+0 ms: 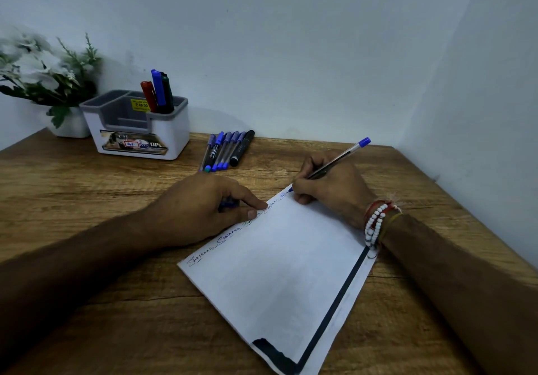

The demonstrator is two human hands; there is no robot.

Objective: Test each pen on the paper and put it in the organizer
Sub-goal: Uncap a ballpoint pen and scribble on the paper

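- Head view, right hand (329, 191): right of centre frame. Its fingers (302, 189) are curled tight in a writing pinch around the blue pen (334, 162).
- Pen axis: a diagonal. The tip is at lower left and touches the top corner of the paper (285, 272). The blue end plug points to upper right, clear of the hand.
- Ink: a row of scribbled words runs along the paper's upper-left edge and ends at the tip. My read is that this pen is mid-test.
- Left hand (209, 206): centre frame, with one straight finger pinning the paper's upper-left edge. The other fingers (233, 191) are curled over a small blue cap (230, 202). I think it is this pen's cap, but it is mostly hidden.
- Organizer (136, 130): upper left of the frame, at the back of the bench (87, 194) and well apart from both hands. Three markers (157, 92) stand upright in its rear right compartment. The front compartments look empty.
- Key relation: the organizer lies up and left of the pen tip, roughly along the pen's own axis extended past the tip. The left hand is nearer to it, but the right hand has the pen.
- Next move, as a guess: cap the pen, then the right hand reaches across over the left hand, or passes the pen to it.
- Queue: a row of loose pens (225, 150) lies flat between the organizer and the hands, upper centre, with long axes near parallel. They are untested, I assume.
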